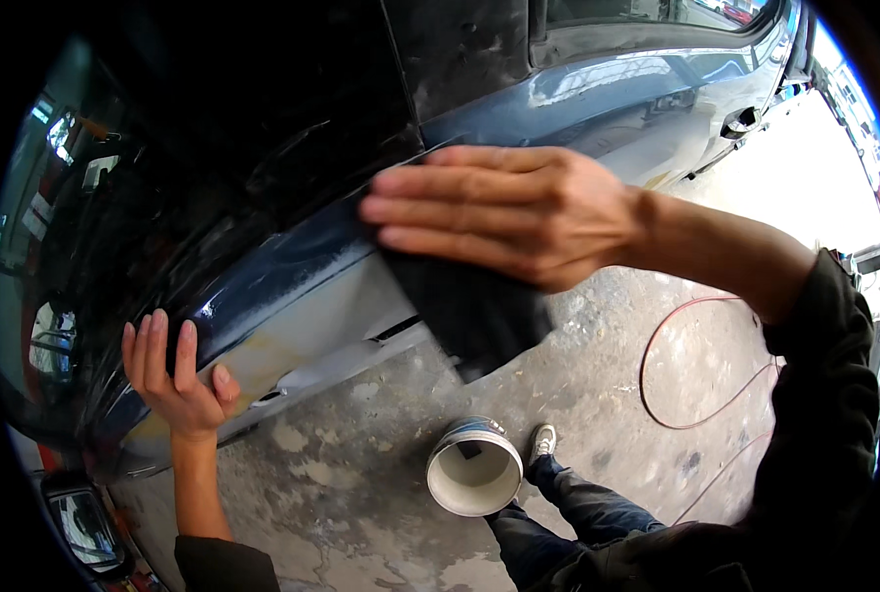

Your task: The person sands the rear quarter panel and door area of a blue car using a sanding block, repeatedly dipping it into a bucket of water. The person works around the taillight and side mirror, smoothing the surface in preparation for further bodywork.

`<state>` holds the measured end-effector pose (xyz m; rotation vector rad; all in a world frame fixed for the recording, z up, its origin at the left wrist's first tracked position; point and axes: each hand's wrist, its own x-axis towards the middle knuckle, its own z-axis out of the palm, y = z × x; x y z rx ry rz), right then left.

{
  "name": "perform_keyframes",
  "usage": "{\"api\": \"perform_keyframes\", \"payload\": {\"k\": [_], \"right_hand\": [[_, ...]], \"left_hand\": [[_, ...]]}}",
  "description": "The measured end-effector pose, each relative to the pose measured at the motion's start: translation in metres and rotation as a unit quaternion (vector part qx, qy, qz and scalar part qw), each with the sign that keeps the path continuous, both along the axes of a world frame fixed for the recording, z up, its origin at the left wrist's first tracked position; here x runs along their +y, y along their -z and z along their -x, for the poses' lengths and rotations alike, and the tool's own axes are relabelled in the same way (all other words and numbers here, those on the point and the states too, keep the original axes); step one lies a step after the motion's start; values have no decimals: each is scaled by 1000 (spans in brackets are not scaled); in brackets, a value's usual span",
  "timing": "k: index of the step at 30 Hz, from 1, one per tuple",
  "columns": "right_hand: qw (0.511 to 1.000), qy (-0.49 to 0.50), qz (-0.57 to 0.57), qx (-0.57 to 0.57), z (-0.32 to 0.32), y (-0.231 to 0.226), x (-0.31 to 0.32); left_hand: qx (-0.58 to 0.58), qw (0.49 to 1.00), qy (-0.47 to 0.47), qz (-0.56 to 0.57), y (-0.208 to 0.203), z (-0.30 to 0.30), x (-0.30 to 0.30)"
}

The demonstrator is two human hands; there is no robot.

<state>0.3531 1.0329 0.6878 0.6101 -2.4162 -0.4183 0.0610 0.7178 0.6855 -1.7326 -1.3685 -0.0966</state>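
A dark blue car body panel (302, 271) slants across the view, with dull grey and yellowish patches along its lower part. Flat against its upper edge, my right hand (514, 212) presses a black sheet of sandpaper (474, 311), whose free end hangs down below the palm. That hand is slightly smeared by motion. Further left, my left hand (178, 380) rests on the same panel with its fingers stretched out and holds nothing.
Below the panel, a round bucket (440, 488) stands on the stained concrete floor (351, 503), beside my feet. A thin red hose (644, 360) loops over the floor at right. Dark windows (213, 178) lie above the panel; a door handle (741, 122) sticks out at upper right.
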Motion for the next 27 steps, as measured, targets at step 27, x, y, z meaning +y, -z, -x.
{"api": "perform_keyframes", "payload": {"k": [27], "right_hand": [[998,34,-57,-20,-12,-12,3]], "left_hand": [[-8,1000,4,-4,1,1,1]]}}
